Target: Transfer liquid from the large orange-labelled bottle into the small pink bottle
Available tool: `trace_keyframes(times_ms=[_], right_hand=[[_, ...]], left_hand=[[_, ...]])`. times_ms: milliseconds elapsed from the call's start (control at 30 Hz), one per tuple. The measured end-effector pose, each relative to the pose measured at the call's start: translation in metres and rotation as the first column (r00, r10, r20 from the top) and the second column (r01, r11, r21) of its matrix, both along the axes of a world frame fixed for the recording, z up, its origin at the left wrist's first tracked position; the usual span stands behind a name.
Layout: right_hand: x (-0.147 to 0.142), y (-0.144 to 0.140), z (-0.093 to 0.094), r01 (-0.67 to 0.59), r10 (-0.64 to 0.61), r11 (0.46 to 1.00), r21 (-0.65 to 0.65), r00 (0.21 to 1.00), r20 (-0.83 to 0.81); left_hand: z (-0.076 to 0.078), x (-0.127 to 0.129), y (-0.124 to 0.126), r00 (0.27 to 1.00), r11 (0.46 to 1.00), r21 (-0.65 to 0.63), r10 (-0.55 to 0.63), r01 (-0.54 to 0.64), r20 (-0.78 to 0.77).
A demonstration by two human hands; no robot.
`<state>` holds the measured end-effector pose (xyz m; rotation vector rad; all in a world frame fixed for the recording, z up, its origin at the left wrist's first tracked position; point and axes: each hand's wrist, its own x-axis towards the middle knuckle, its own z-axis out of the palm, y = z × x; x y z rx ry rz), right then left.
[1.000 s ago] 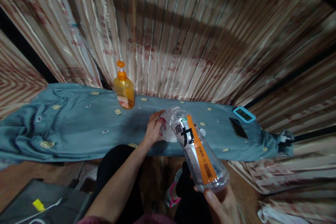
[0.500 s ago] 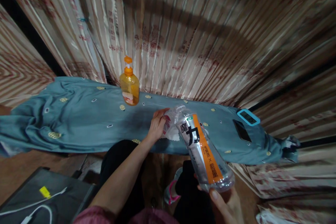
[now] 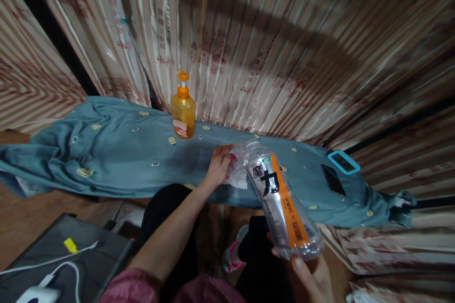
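Note:
My right hand (image 3: 309, 272) grips the base of a clear plastic drink bottle (image 3: 284, 208) with a silver and orange label. The bottle tilts, its neck pointing away from me and to the left. My left hand (image 3: 218, 165) is closed on a thin clear plastic bag (image 3: 236, 165) with red print, right beside the bottle's neck. The bag overlaps the neck, and whether it goes around it I cannot tell. Both are held over a bench covered with blue-green cloth (image 3: 142, 151).
An orange pump bottle (image 3: 184, 111) stands toward the back of the cloth. On the right lie a phone (image 3: 333, 180) and a blue-framed digital clock (image 3: 343, 162). A dark stool (image 3: 88, 265) with white cables is at lower left. Striped curtains (image 3: 231, 57) hang behind.
The view has shifted slightly, so the whole scene sits a little further right. Both hands keep their hold on the bottle and the plastic bag, with little movement between them.

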<state>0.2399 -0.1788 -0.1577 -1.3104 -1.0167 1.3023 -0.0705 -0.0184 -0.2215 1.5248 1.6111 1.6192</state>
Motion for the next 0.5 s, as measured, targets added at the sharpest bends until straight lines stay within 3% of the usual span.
trace_keyframes(times_ms=[333, 500], right_hand=[[0.002, 0.002, -0.008, 0.006, -0.006, 1.0, 0.026, 1.0, -0.007], [-0.005, 0.001, -0.003, 0.036, -0.036, 0.998, 0.057, 0.999, 0.008]], left_hand=[[-0.009, 0.006, 0.004, 0.999, 1.0, -0.021, 0.013, -0.014, -0.046], [-0.015, 0.01, 0.006, 0.998, 0.999, 0.003, 0.042, -0.042, -0.049]])
